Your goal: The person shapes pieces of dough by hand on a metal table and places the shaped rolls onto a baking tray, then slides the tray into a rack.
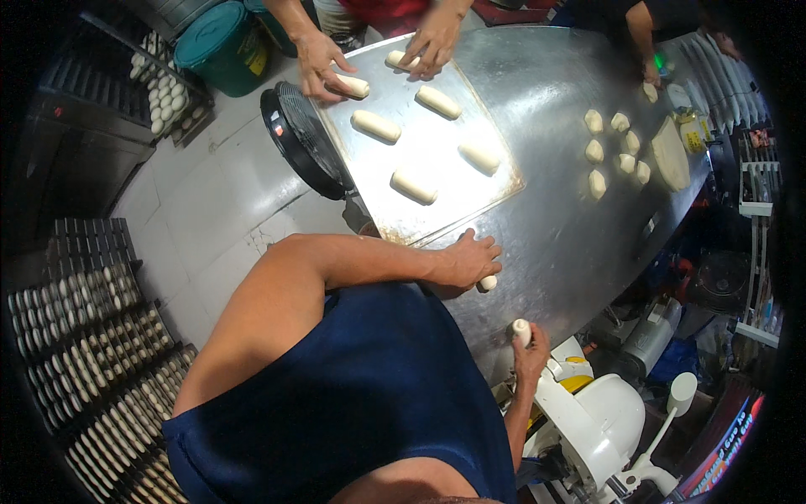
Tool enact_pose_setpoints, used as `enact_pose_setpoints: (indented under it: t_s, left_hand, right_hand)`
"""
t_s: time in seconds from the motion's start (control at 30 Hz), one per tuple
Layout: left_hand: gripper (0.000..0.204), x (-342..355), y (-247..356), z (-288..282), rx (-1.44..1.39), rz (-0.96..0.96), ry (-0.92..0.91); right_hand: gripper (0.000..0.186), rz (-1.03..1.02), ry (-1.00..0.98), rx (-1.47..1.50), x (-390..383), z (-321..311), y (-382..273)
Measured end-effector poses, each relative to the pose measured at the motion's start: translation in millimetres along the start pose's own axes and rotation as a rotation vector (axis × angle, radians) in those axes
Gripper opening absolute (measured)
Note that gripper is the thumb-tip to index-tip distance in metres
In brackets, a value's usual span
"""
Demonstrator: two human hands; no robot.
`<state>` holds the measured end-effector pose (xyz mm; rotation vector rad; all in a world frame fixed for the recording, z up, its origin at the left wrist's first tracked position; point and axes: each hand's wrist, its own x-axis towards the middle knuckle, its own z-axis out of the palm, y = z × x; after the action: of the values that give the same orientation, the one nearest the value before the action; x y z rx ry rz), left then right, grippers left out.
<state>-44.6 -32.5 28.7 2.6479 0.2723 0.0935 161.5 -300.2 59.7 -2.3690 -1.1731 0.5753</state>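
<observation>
My left hand [468, 262] is on the steel table, its fingers curled over a pale dough roll [488, 284]; only one end of that roll shows beside the fingers. Further right, by the table's near edge, my right hand [531, 353] grips another dough roll [522, 329], whose end sticks up past the fingers. Beyond my left forearm lies a metal baking tray [382, 220] bearing several smooth dough rolls [414, 186] in two rows. Across from me, a co-worker's hands [323, 67] touch two rolls at the tray's far end.
Small dough pieces [594, 151] and a larger dough slab [670, 155] lie on the table [546, 227] to the right. Another person's hand [651, 71] touches dough at the far right. A white machine [600, 416] stands near my right arm; dough-filled racks [101, 370] stand at left.
</observation>
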Motion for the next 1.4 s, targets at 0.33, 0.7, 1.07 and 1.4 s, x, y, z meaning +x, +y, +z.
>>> enact_pose_setpoints:
  t_s: [0.33, 0.7, 1.07, 1.4]
  left_hand:
    - [0.049, 1, -1, -3, -0.037, 0.005, -0.009]
    - [0.034, -3, 26, -7, 0.013, -0.158, -0.017]
    - [0.037, -4, 31, -1, 0.013, -0.231, 0.039]
    - [0.038, -30, -2, -42, -0.256, -0.294, 0.211]
  right_hand:
    - [0.08, -0.136, 0.045, -0.086, 27, 12, -4]
    - [0.066, -0.215, 0.041, -0.054, 24, 7, 12]
    - [0.057, -0.325, 0.093, -0.073, 25, 12, 18]
    - [0.043, -0.185, -0.001, 0.018, 56, -6, -25]
